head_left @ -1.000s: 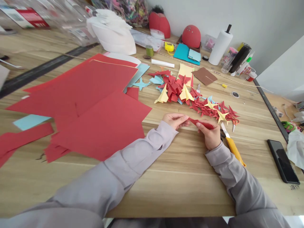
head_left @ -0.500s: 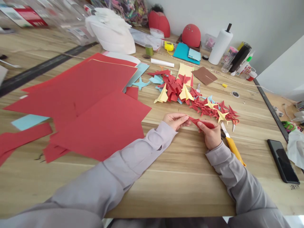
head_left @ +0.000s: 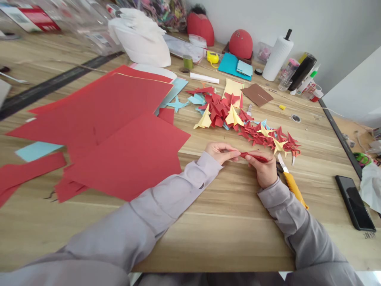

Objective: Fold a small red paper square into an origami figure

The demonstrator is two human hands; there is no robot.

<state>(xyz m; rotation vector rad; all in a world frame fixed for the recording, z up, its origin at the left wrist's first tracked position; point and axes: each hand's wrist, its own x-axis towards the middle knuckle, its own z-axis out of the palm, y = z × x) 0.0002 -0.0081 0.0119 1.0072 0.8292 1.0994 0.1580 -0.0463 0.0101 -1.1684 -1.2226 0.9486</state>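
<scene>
A narrow folded strip of red paper (head_left: 254,157) is held just above the wooden table (head_left: 208,234), its long axis running almost crosswise and its right end dipping slightly toward the person. The right hand (head_left: 262,169) clamps it between thumb and fingers, and the left hand (head_left: 222,153) pinches its left end, so the hands sit close together, with grey sleeves (head_left: 178,178) reaching in from the lower corners. A heap of folded red and yellow paper stars (head_left: 220,111) lies just beyond, and a yellow utility knife (head_left: 293,184) lies beside the right hand. Large red paper sheets (head_left: 125,159) spread leftward. At the far edge, a clear container (head_left: 166,16) holds multicoloured pieces; the contents of the clear plastic boxes (head_left: 89,28) beside it are too blurred to tell.
</scene>
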